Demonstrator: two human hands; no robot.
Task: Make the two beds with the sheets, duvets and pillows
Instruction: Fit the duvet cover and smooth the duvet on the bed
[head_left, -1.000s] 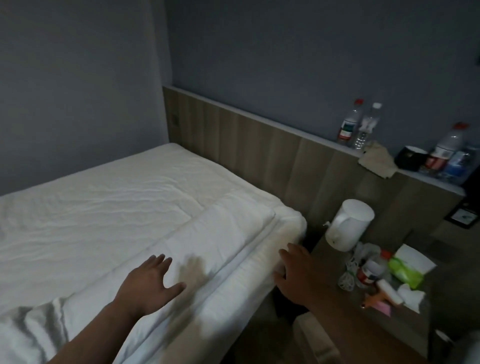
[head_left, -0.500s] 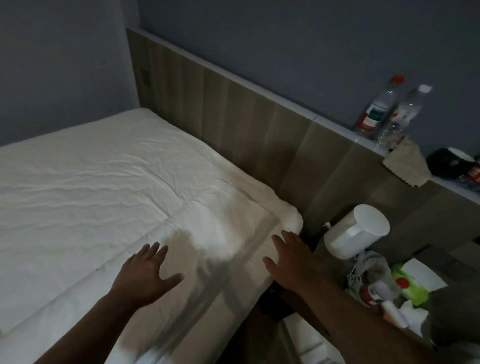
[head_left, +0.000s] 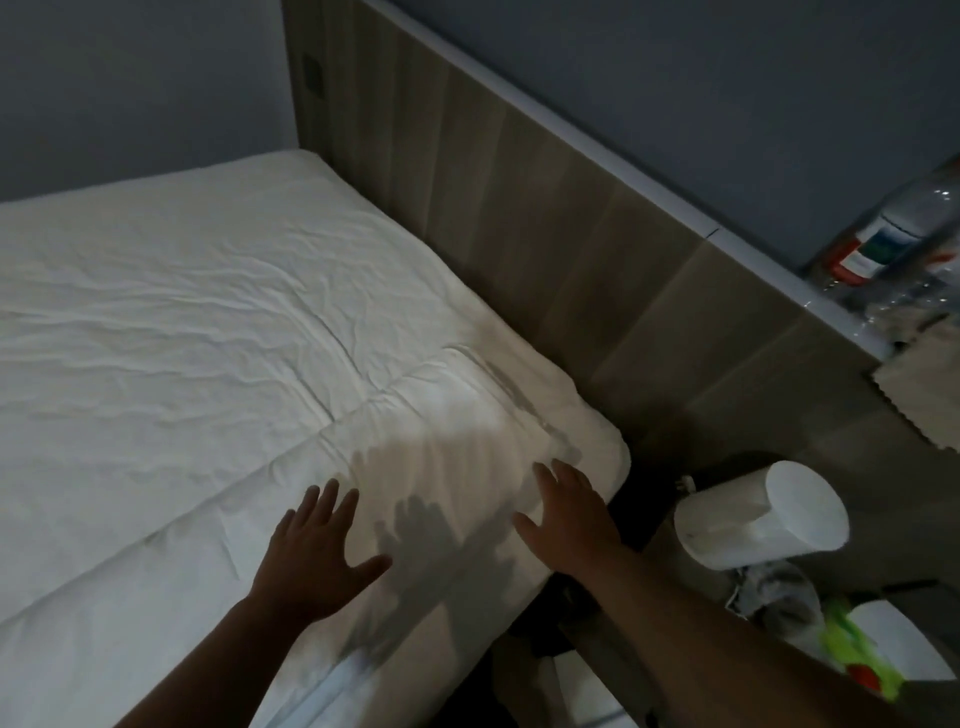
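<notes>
A thick white duvet (head_left: 441, 441) lies folded in a long padded band along the near edge of the bed, and its soft rounded corner ends just short of the headboard (head_left: 519, 218). Its cloth is smooth, with stitched seams and a few shallow creases. Beyond it the white sheet (head_left: 182, 312) covers the rest of the mattress, finely wrinkled in long ripples, and runs to the grey wall (head_left: 130, 93).

The left hand (head_left: 317, 556) is spread flat over the duvet, fingers straight and fanned, gripping nothing. A sharp shadow of it falls on the cloth to its right, and I cannot tell whether the palm touches the fabric. The right hand (head_left: 566, 514) is likewise released, fingers straight and together, and lies against the duvet's outer edge near the corner.

The headboard is made of upright wood-grain panels in pale brown and is capped by a narrow white ledge (head_left: 753, 249). On that ledge stands a clear plastic bottle (head_left: 883, 244) with a red, white and green label, and just beside it a beige cloth (head_left: 924, 384) with a zigzag edge hangs over the front.

Beside the bed is a brown desk (head_left: 657, 551). It carries a smooth white cylindrical kettle (head_left: 758, 514), some crumpled wrapping, and a bright green packet (head_left: 857, 654) next to white paper.
</notes>
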